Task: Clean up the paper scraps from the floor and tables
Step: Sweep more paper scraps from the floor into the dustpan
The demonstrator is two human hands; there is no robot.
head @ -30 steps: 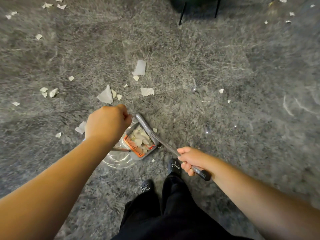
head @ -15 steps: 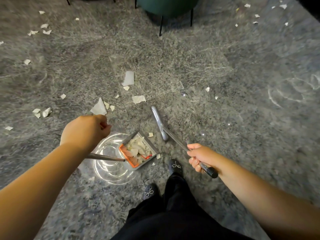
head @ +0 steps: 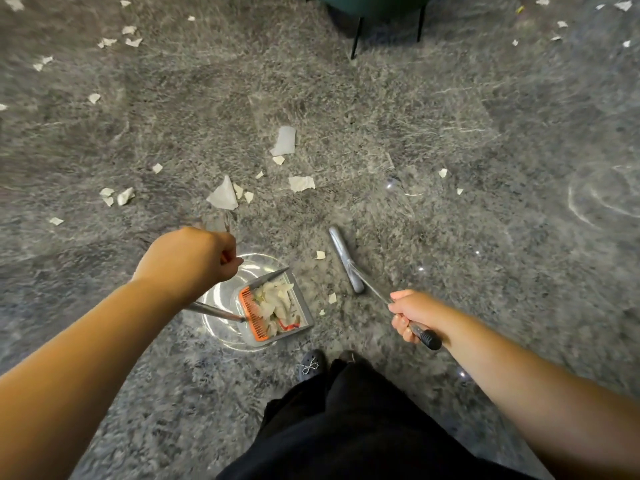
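Swung clear of the pan (head: pixel 277 308), the broom (head: pixel 346 259) now lies off to its right on the floor (head: pixel 450 168), where a second ago its head sat over the pan's mouth. Right hand (head: pixel 412 315) is curled round the broom's handle; left hand (head: pixel 194 259) is fisted round the pan's long handle, left of the pan. Pan sits on the floor holding a heap of scraps (head: pixel 273 306) behind its orange comb (head: pixel 251 315). Small bits (head: pixel 320 255) lie between pan and broom. Beyond the pan, bigger pieces (head: pixel 223 195) wait, with more scattered far beyond it near a chair (head: pixel 381 8). One load looks gathered; the next sweep likely starts beyond the pan.
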